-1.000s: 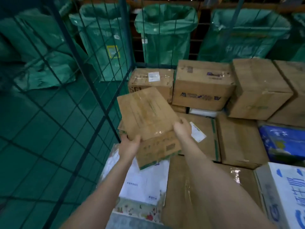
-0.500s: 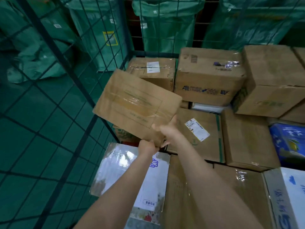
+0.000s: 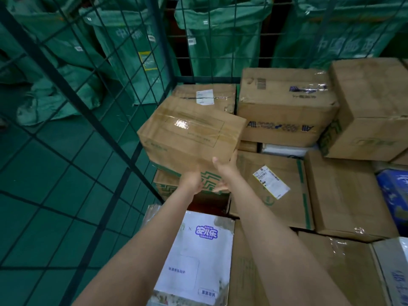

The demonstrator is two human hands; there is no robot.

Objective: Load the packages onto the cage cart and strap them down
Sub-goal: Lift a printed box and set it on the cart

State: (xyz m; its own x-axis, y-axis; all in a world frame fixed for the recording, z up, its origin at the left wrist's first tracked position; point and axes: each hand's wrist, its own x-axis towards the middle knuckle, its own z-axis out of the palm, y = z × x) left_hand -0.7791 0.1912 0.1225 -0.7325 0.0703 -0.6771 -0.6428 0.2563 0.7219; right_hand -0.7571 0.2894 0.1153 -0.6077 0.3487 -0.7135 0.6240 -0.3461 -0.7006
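I hold a taped brown cardboard box (image 3: pixel 189 131) tilted against the left wall of the green wire cage cart (image 3: pixel 132 160). It sits above a lower box with a green pattern (image 3: pixel 164 187). My left hand (image 3: pixel 191 181) grips the box's near bottom edge, its fingers mostly hidden under the box. At the near right corner, my right hand (image 3: pixel 225 170) holds the box with the thumb up on its face. Stacked cardboard boxes (image 3: pixel 284 102) fill the cart behind and to the right. No strap is in view.
A white plastic-wrapped package (image 3: pixel 194 259) lies below my arms. To the right are a flat labelled box (image 3: pixel 271 186), a blue package (image 3: pixel 393 195) and a white printed box (image 3: pixel 395 274). Green mail sacks (image 3: pixel 220 36) hang outside the mesh. A green tiled floor (image 3: pixel 44 195) lies to the left.
The box has gone forward and down from a raised tilt onto the stack by the left cage wall. Both hands have stayed at its near edge.
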